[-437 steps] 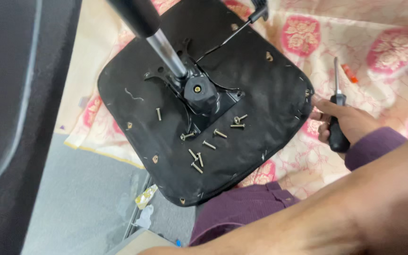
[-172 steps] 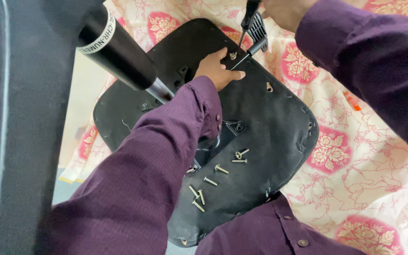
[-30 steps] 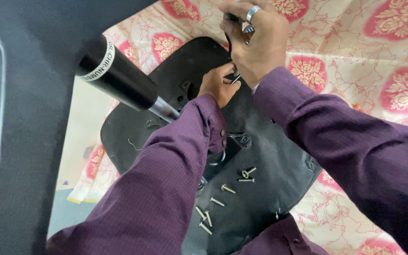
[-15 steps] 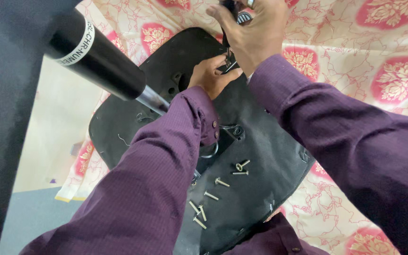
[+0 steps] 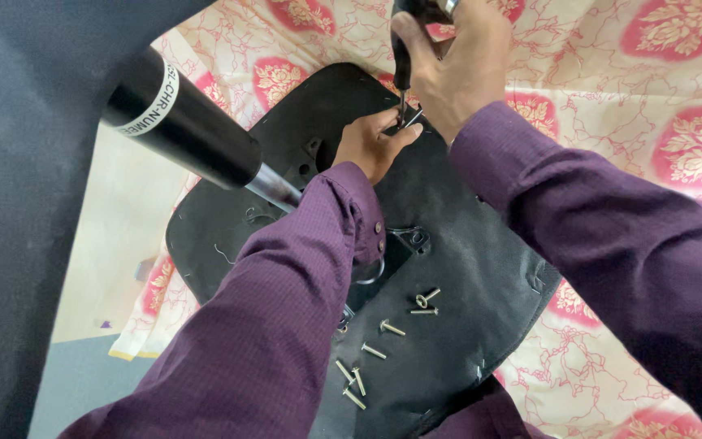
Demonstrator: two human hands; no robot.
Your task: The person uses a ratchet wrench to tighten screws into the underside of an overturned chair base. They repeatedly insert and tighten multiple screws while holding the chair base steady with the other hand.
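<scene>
One black seat pan (image 5: 465, 268) lies upside down on a floral cloth (image 5: 652, 97), with one black gas cylinder (image 5: 184, 130) rising from its middle toward the upper left. About eight loose screws (image 5: 392, 328) lie scattered on the pan's near half. The right hand (image 5: 457, 65) is clamped around a black screwdriver (image 5: 400, 69), held upright with its tip down at the pan's far edge. The left hand (image 5: 371, 146) reaches over the pan, fingertips pinched together right at the tip; whatever they grip is too small to tell. Both arms wear purple sleeves.
</scene>
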